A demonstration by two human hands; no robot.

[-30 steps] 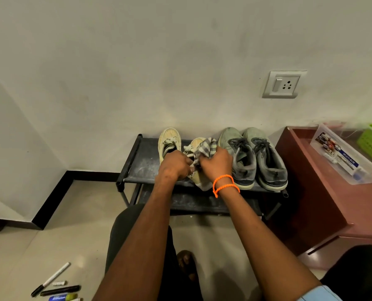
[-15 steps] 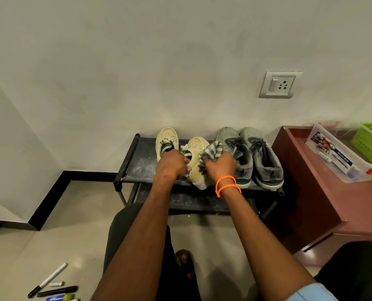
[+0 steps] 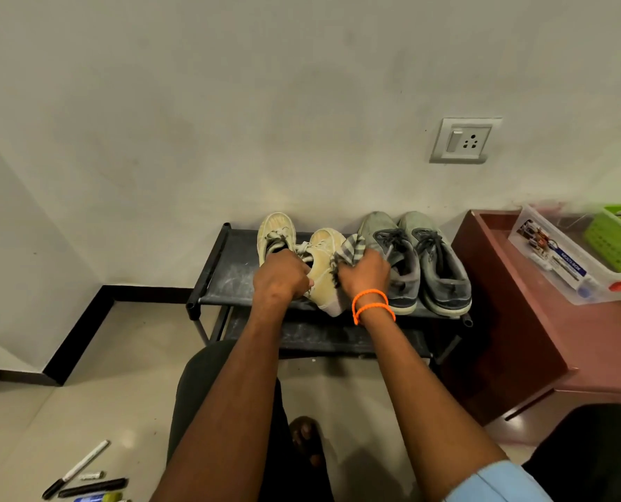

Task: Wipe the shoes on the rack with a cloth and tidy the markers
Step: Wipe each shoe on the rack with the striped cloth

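On the floor nearest, markers [image 3: 84,480] are left loose. Farther, on the rack [image 3: 225,280], a beige shoe [image 3: 325,269] is gripped by the left hand [image 3: 281,279], tilted over the front edge, apparently; it could be tipped off by wiping. The cloth [image 3: 350,250] is bunched in the right hand [image 3: 365,277], beside grey shoes [image 3: 415,262].

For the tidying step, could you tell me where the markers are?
In the head view the markers lie on the floor at bottom left, beside the person's left arm.
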